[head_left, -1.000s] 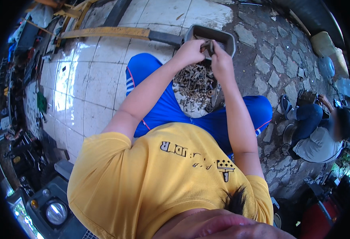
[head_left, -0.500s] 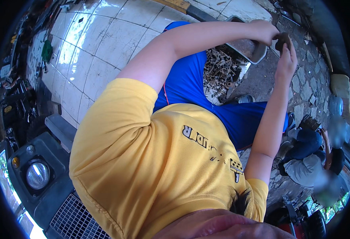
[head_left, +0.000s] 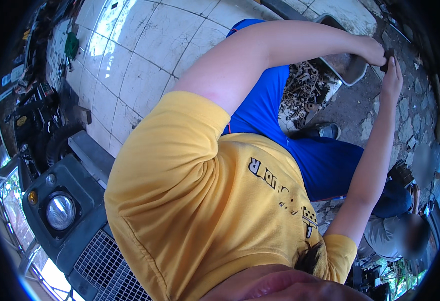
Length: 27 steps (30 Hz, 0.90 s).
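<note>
Both my hands are far out to the right, close together at a small dark piece (head_left: pixel 390 56), too small to make out its kind. My left hand (head_left: pixel 373 51) is closed at the piece's left side, its fingertips partly hidden. My right hand (head_left: pixel 392 83) comes from below, with its fingers pressed together against the piece. Just left of and below the hands is a grey rectangular tray (head_left: pixel 359 75) with a brownish inside. Beside it, a pile of bolts and small metal parts (head_left: pixel 302 93) lies on the floor near my legs.
My shoe (head_left: pixel 328 131) stands by the pile. White floor tiles (head_left: pixel 144 45) spread left, rough stone paving (head_left: pixel 405 130) right. A dark vehicle front with a headlight (head_left: pixel 60 211) is lower left. Another person (head_left: pixel 383 233) crouches at the right. A green object (head_left: pixel 71 45) lies far left.
The whole view has shifted, so my body, hands and surroundings appear farther right. My hands stay together at the dark piece, which now shows more upright and narrower.
</note>
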### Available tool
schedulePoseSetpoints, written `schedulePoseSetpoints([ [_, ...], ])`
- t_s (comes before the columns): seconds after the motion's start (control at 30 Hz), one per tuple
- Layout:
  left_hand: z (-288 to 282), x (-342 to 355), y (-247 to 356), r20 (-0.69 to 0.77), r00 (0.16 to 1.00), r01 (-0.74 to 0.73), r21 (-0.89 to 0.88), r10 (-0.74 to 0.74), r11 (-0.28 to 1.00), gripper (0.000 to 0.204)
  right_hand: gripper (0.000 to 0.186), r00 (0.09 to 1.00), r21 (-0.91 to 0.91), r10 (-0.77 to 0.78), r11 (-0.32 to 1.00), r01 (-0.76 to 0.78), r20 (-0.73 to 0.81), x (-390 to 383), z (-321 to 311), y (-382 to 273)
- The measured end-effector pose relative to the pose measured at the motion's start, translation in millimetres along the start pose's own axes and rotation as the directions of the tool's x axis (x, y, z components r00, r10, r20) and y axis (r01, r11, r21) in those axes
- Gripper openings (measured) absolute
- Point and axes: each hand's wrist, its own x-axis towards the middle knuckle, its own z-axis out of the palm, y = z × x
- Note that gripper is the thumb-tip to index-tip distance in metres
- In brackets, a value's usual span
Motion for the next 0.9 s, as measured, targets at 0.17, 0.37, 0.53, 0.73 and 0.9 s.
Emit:
schedulePoseSetpoints([
  [0.17, 9.7, 5.7, 1.7, -0.076, 0.997, 0.008, -0.06, -0.013, 0.998, 0.053, 0.057, 0.997, 0.159, 0.074, 0.985, -0.069, -0.026, 1.6, -6.9, -3.5],
  [0.37, -0.5, -10.9, 14.8, -0.193, 0.979, 0.029, -0.172, -0.062, 0.985, 0.053, 0.054, 0.995, 0.12, 0.036, 0.993, -0.024, -0.095, -8.7, -12.7, -5.5],
  [0.53, -5.3, -6.8, 3.8, -0.166, 0.977, 0.101, -0.213, -0.138, 0.972, 0.056, 0.053, 0.997, 0.183, -0.051, 0.981, 0.062, -0.062, -11.3, -5.6, -7.5],
  [0.73, -35.1, -59.9, 32.5, -0.306, 0.952, -0.086, -0.244, 0.008, 0.966, 0.04, 0.046, 0.999, 0.374, -0.007, 0.927, 0.026, -0.051, -2.0, -10.1, 16.7],
  [0.9, -39.9, -61.2, 33.4, -0.278, 0.96, -0.042, -0.21, -0.018, 0.977, 0.036, 0.032, 1.0, 0.257, 0.008, 0.966, -0.001, -0.028, -7.2, -6.0, 4.6],
])
